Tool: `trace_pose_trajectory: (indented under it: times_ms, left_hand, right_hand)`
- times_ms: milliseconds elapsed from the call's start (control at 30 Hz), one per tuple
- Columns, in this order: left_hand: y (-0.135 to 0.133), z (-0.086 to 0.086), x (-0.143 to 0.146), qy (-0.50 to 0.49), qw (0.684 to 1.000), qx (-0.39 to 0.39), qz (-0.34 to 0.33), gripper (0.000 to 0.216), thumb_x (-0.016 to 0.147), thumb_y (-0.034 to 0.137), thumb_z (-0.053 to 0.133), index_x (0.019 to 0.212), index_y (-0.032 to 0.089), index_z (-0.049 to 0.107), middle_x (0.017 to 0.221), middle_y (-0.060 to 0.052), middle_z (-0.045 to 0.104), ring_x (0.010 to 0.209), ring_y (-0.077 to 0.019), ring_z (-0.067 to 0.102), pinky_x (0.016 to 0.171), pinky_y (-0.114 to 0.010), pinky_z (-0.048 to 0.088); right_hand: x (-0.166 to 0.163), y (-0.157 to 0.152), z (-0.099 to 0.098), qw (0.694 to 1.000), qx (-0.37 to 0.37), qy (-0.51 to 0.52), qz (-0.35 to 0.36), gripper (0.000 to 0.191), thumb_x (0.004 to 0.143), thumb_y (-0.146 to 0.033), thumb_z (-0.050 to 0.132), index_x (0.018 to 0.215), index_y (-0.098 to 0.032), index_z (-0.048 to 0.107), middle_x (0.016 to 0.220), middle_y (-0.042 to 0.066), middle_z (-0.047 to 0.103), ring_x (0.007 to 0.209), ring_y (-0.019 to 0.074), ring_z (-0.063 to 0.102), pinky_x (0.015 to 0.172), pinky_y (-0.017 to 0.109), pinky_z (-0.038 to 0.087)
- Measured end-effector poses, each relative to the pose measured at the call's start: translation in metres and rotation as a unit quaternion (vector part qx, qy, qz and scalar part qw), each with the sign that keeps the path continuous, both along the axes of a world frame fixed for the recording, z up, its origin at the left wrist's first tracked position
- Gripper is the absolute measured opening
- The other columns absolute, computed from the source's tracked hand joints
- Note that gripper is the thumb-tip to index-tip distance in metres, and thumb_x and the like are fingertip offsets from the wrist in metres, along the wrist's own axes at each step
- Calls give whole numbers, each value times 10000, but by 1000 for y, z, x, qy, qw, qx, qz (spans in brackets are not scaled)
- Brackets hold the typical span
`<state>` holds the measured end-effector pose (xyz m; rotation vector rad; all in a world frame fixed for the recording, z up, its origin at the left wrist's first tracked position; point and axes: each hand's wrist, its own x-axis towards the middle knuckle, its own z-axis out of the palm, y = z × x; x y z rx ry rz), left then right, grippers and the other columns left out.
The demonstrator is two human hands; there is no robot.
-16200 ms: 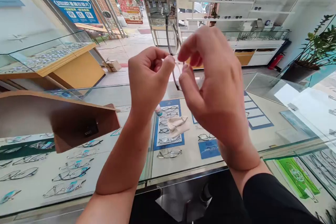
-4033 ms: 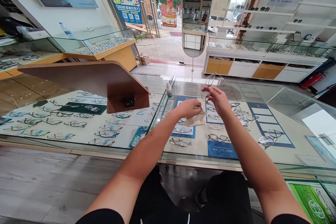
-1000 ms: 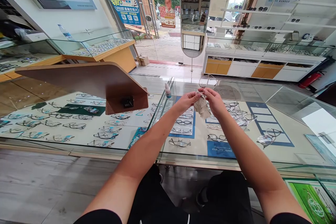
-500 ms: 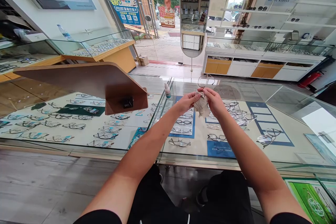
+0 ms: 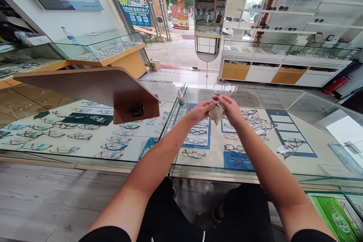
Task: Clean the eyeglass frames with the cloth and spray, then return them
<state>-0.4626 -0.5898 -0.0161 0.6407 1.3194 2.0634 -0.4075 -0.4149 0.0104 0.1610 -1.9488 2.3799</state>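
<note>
Above the glass counter, both my hands meet around a thin-rimmed pair of glasses and a beige cleaning cloth. My right hand pinches the glasses, whose round lenses stick up above my fingers. My left hand grips the cloth, which is bunched against the lower part of the frame. A small spray bottle with a blue label stands on the counter just left of my hands.
Several pairs of glasses lie displayed under the glass. A brown slanted board sits over the left case. A standing oval mirror is behind the counter. Wall shelves and a low cabinet line the right side.
Over the last second the cloth has been drawn up tighter against the glasses, hanging less loosely. Both hands stay in the same spot. Four seconds ago my left hand was picking the cloth off the counter.
</note>
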Motion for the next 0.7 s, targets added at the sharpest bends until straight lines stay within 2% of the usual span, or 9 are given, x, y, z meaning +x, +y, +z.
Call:
trace_pose_trajectory:
  times_ms: [167,367,500,600,700]
  left_hand:
    - [1,-3,-2,11,1000,10,19,533,806,608,971,959,140,768,802,-13,684,739,-117,617,683,-252,498]
    - [2,-7,-5,5,999,21,34,494,867,613,921,988,156,777,817,-26,708,732,-130,634,655,-253,495]
    - [0,-5,-3,2,999,34,12,501,813,559,983,1022,151,779,845,-27,712,744,-120,637,697,-257,518]
    - [-1,-2,0,-1,1000,22,-3,510,796,506,1006,1103,164,784,882,-33,728,747,-127,651,681,-264,514]
    - [1,-1,1,-24,998,37,34,506,792,498,1009,1104,177,775,908,-39,743,753,-138,667,667,-262,517]
  right_hand:
    - [-2,2,-3,1000,-5,0,9,548,768,-715,905,1064,-257,845,843,14,722,721,172,562,660,322,434]
    - [-4,2,-3,1000,-3,6,11,525,767,-679,923,1065,-253,855,925,32,761,814,192,615,711,326,481]
    - [-4,3,-3,1000,-20,11,3,543,750,-692,914,1063,-251,860,1008,37,792,886,204,654,773,329,521]
    - [-6,4,-6,1000,-17,12,6,534,784,-689,895,1102,-261,858,961,28,787,824,190,644,744,329,514]
    - [-7,3,-10,1000,-1,23,7,508,805,-659,897,1135,-275,863,1018,34,811,848,197,661,784,345,537]
